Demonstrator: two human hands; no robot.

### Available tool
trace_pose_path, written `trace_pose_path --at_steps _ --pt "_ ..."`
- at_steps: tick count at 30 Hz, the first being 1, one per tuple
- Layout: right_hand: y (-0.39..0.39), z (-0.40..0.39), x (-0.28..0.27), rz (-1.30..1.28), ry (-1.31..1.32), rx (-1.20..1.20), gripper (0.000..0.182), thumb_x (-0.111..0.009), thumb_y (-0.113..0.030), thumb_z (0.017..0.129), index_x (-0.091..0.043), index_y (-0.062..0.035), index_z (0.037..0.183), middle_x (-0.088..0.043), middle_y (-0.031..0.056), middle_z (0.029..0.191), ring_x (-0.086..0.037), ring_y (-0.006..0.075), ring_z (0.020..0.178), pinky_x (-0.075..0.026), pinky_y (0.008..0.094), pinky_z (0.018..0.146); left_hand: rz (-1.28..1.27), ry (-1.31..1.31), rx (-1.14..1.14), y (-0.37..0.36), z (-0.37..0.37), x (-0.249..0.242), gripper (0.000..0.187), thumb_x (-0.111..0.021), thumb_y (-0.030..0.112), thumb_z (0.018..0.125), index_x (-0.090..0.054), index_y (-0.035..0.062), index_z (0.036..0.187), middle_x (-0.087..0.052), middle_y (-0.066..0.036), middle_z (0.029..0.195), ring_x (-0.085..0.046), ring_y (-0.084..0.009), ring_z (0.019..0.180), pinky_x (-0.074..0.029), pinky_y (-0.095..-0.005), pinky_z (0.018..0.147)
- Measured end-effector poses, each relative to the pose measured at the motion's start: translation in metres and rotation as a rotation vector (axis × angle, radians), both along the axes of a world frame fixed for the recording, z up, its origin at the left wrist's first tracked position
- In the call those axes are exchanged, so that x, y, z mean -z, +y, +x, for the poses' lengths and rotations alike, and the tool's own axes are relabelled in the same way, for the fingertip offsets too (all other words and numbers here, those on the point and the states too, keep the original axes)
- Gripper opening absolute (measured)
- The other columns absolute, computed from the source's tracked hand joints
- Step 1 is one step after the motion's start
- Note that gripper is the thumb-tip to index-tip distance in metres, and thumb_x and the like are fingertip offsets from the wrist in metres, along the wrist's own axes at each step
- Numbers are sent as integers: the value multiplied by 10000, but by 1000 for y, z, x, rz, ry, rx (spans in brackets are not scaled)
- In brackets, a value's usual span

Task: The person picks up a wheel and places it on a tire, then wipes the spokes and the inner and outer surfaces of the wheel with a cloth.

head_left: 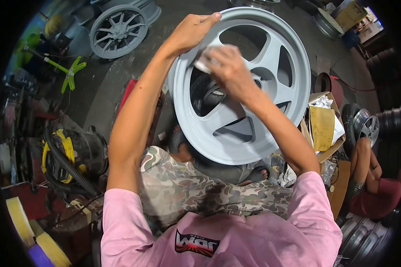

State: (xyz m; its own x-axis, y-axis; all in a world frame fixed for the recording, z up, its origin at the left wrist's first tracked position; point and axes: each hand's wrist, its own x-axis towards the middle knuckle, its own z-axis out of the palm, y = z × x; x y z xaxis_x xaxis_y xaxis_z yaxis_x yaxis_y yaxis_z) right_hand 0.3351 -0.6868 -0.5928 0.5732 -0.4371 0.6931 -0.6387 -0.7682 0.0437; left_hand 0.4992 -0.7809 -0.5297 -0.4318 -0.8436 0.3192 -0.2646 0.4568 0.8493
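A grey-primed car wheel rim (pixel 236 153) with broad spokes stands tilted in front of my knees. My left hand (pixel 194 33) grips its upper left edge, thumb along the outer lip and the fingers out of sight behind it. Blurred by motion, my right hand (pixel 229 66) is over the rim's upper left inner side, closed on a small white pad (pixel 203 62) of paper or cloth. Beneath the rim, a dark tyre (pixel 198 93) shows through the spoke openings.
Another grey multi-spoke wheel (pixel 119 32) lies at the upper left. A black-and-yellow vacuum cleaner (pixel 75 153) stands left. To the right are a cardboard box (pixel 338 149) with yellow sheets (pixel 321 127) and a seated person's legs (pixel 363 162). More wheels (pixel 363 238) lie at the lower right.
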Motion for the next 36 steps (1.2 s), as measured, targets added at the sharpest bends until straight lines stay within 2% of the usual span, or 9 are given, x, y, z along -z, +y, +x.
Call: trace_pose_path --at_steps 5,9,11,14,19,21,27,30,36 --pt "66 12 25 197 400 -292 343 -622 -160 844 -703 -53 1159 -623 64 1274 -534 252 1327 -401 463 1146 -44 -83 -43 -5 5 2 575 -562 499 1042 -746 -45 1066 -619 -17 705 -532 -109 705 -485 -307 696" --pt "81 0 21 114 361 -220 335 -585 -176 870 -699 -60 1163 -611 84 1290 -527 249 1342 -389 455 1181 -86 -59 -16 7 -3 -2 570 -558 499 1045 -739 -29 1159 -723 -79 848 -611 -136 816 -515 -314 799" --pt "77 -19 16 117 270 -224 340 -601 -160 876 -709 -81 1189 -638 88 1246 -592 256 1254 -458 447 1089 -16 -51 -4 3 -5 0 561 -558 488 1049 -717 -19 1229 -761 -137 1022 -648 -169 955 -512 -330 909" --pt "49 -43 -14 -79 -63 91 406 -699 -80 808 -710 -98 1214 -676 72 1150 -651 261 1083 -503 413 922 148 -90 23 8 -3 -12 556 -561 479 1051 -713 -22 1239 -761 -139 1045 -643 -172 978 -501 -328 932" --pt "-2 -38 -39 -318 -143 221 463 -776 -79 729 -710 -127 1186 -666 21 1110 -625 231 1004 -465 379 824 -21 14 18 4 1 -5 557 -562 475 1050 -730 -37 1193 -755 -95 976 -632 -144 916 -513 -309 887" --pt "-7 -31 -31 -133 6 217 461 -766 -53 780 -704 -113 1233 -656 30 1073 -605 232 977 -458 377 809 -40 27 26 7 -1 -3 559 -563 475 1049 -735 -41 1176 -751 -84 958 -627 -136 899 -515 -304 873" --pt "12 13 -8 84 -83 -35 479 -708 -6 700 -685 -60 1175 -583 78 1031 -536 287 935 -448 400 798 60 -41 22 -7 2 1 555 -589 483 1039 -746 -33 1168 -745 -86 956 -630 -140 883 -521 -301 852" --pt "48 25 8 162 9 -134 398 -685 -66 739 -694 -35 1135 -584 73 1052 -532 262 935 -446 383 792 -22 -131 9 -10 7 -1 458 -507 368 1082 -703 -40 1155 -756 -106 950 -612 -128 886 -511 -331 826" --pt "121 11 32 214 338 -209 270 -600 -191 845 -724 -61 1047 -579 32 1150 -533 207 1039 -430 353 852 -7 -175 -18 -13 7 -2 516 -498 438 1075 -700 -34 1137 -746 -120 883 -601 -131 845 -511 -348 801"
